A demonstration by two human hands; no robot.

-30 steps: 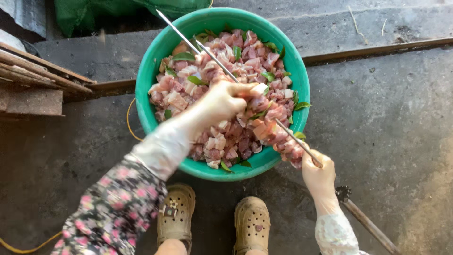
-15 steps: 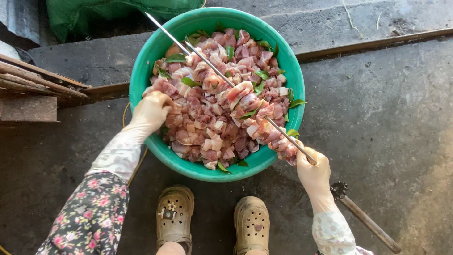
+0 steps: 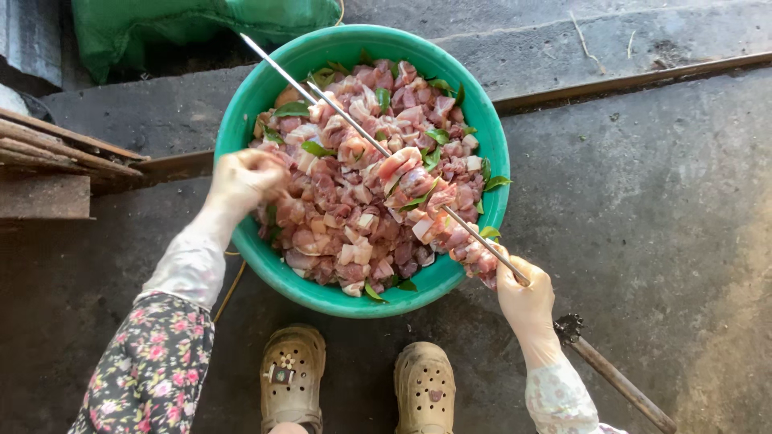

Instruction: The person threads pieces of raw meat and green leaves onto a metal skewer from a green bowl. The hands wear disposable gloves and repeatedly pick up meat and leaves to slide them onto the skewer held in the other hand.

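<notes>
A green plastic basin [image 3: 482, 137] on the concrete floor is full of raw meat chunks [image 3: 346, 217] mixed with green leaves. My right hand [image 3: 524, 296] grips the near end of a long metal skewer [image 3: 338, 112] that lies slanted across the basin, with several meat pieces [image 3: 450, 221] threaded on its lower half. My left hand [image 3: 241, 178] is at the basin's left edge, fingers curled into the meat; whether it holds a piece I cannot tell.
My two beige clogs [image 3: 293, 376] stand just below the basin. Wooden planks [image 3: 56, 161] lie at the left, a green sack [image 3: 185, 28] sits behind the basin, and a metal rod [image 3: 619, 378] lies on the floor by my right wrist.
My left hand has left the skewer at the basin's middle and moved to the left edge of the meat. The skewer and right hand stayed almost still.
</notes>
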